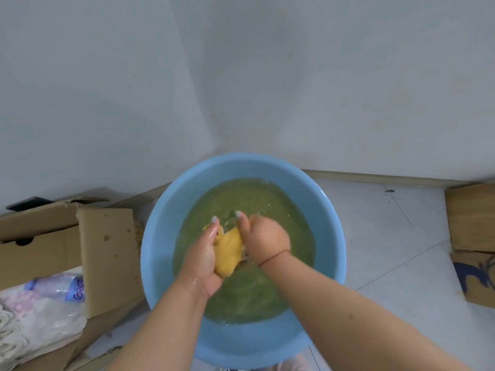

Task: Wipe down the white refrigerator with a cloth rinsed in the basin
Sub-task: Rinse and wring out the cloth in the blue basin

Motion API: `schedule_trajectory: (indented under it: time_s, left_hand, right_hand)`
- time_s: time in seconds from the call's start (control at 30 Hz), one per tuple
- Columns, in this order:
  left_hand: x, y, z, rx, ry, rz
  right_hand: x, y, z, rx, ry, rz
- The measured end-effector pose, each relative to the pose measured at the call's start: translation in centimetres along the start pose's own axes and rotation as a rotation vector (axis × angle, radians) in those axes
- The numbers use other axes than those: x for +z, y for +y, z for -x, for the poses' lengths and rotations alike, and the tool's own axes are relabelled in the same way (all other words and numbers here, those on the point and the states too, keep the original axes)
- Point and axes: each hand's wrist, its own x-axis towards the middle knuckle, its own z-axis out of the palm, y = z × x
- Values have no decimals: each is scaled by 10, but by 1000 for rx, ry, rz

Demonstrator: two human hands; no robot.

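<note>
Both hands work a yellow cloth (227,251) over a blue basin (158,236) that sits on the tiled floor (388,236). The left hand (205,259) cups the cloth from below and beside, its fingers (214,223) curled up around the bunched fabric. The right hand (263,238) closes over the cloth's other end, fingers folded down and clamped on it, a thin red string (273,257) at the wrist. The cloth sits bunched between the two palms, just above the cloudy greenish water (241,298) that lies directly beneath the fingers.

This looks like the rinsing or wringing step, so the task seems to be at an early or in-between stage. The cloth is wet and held, but no wiping is under way here. Beyond the fingers rise pale panels (321,89); whether one of them is the white refrigerator I cannot tell. Left of the fingers, an open cardboard box (107,250) holds a plastic bottle (57,286); more cardboard (471,218) lies well to the right.

What remains: squeeze out the water, lift the cloth away, and wipe the refrigerator.
</note>
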Motion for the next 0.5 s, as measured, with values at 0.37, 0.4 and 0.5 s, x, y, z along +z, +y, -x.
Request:
schedule_trajectory:
  time_s: [0.37, 0.4, 0.5]
  left_hand:
    - [-39, -20, -6, -42, 152, -400]
    - [-36, -19, -3, -83, 98, -330]
    - [-30, -16, -4, -184, 10, -83]
  right_hand:
    - [39, 55, -9, 238, -298, 143]
    - [45, 48, -9, 271, -295, 10]
    - [52, 18, 5, 276, -305, -253]
